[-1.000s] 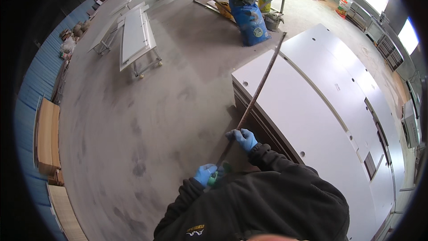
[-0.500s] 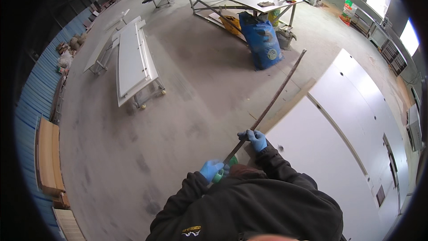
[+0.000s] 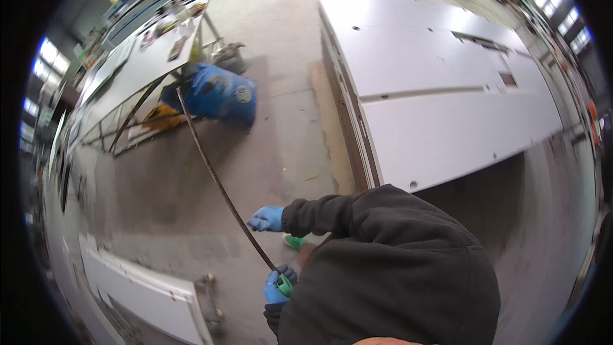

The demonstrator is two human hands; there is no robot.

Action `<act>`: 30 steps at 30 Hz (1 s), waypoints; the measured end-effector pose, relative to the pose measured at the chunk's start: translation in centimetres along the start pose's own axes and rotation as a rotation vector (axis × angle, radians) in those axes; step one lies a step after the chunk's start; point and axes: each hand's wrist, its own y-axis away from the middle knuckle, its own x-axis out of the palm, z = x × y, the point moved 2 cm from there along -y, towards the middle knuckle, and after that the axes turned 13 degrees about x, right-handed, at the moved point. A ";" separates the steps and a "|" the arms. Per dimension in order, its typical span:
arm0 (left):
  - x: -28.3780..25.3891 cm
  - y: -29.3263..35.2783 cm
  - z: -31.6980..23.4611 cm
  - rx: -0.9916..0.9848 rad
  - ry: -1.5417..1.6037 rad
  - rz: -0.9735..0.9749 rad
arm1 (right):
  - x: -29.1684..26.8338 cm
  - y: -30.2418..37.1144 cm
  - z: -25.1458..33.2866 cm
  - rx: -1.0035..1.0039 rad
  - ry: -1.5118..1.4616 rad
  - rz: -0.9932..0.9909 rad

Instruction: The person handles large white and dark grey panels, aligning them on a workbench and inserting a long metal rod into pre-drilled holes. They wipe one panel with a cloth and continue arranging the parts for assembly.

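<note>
A long, thin, dark brown rod [image 3: 219, 182] slants up and away from me, its far tip in front of the blue sack [image 3: 223, 97]. My left hand [image 3: 274, 290], in a blue glove, is closed round the rod's near end. Against that palm sits a small green rounded thing [image 3: 285, 285] that looks like a tape measure. My right hand [image 3: 267, 218], gloved in blue too, reaches left with its fingers stretched out beside the rod's middle; whether the fingertips touch it I cannot tell. Below that hand a green shoe [image 3: 296, 241] shows.
To my right lies a large stack of white panels [image 3: 440, 140] with slots and holes. A cluttered white worktable [image 3: 143, 57] stands at the far left, the blue sack at its end. White boards on a wheeled stand [image 3: 147, 297] are at the lower left.
My view has swung right, so the panels now lie ahead and to the right. The rod now leans left instead of right. My right hand has let go of it; my left still holds its end.
</note>
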 end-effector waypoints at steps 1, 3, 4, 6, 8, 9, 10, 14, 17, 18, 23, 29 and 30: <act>-0.9 -2.3 -3.1 -0.051 -0.015 0.024 | -0.8 -1.7 -0.5 0.078 0.008 -0.084; -2.4 -6.8 -9.0 -0.120 -0.071 0.062 | -2.9 -3.5 -2.8 0.283 0.048 -0.245; -2.7 -9.1 -11.7 -0.165 -0.130 0.103 | -4.0 -3.5 -4.5 0.349 0.056 -0.342; -2.7 -14.9 -17.6 -0.301 -0.086 0.263 | -5.6 -3.2 -8.0 0.519 0.085 -0.526; -2.4 -20.9 -22.9 -0.230 -0.265 0.316 | -6.4 -2.4 -11.5 0.679 0.068 -0.677; -2.3 -23.3 -25.3 -0.195 -0.341 0.353 | -6.0 -1.7 -13.2 0.747 0.057 -0.790; -2.1 -25.9 -27.3 -0.112 -0.444 0.357 | -5.3 -1.0 -15.1 0.875 0.017 -0.804; 1.4 -35.0 -35.3 -0.129 -0.384 0.580 | -0.5 -2.3 -20.3 1.134 -0.018 -0.869; 1.3 -38.1 -40.5 -0.009 -0.448 0.482 | 1.6 -10.5 -21.9 1.272 0.156 -0.550; 0.5 -38.7 -42.2 -0.007 -0.456 0.425 | 1.6 -14.2 -21.6 1.282 0.261 -0.435; -7.1 -40.0 -52.2 0.108 -0.396 0.158 | -6.1 -35.2 -12.0 0.822 0.611 -0.018; -16.8 -43.3 -60.8 0.255 -0.100 -0.165 | -17.2 -66.0 3.6 0.725 0.390 -0.254; -18.1 -44.3 -61.9 0.266 -0.062 -0.207 | -18.2 -70.9 5.4 0.617 0.311 -0.373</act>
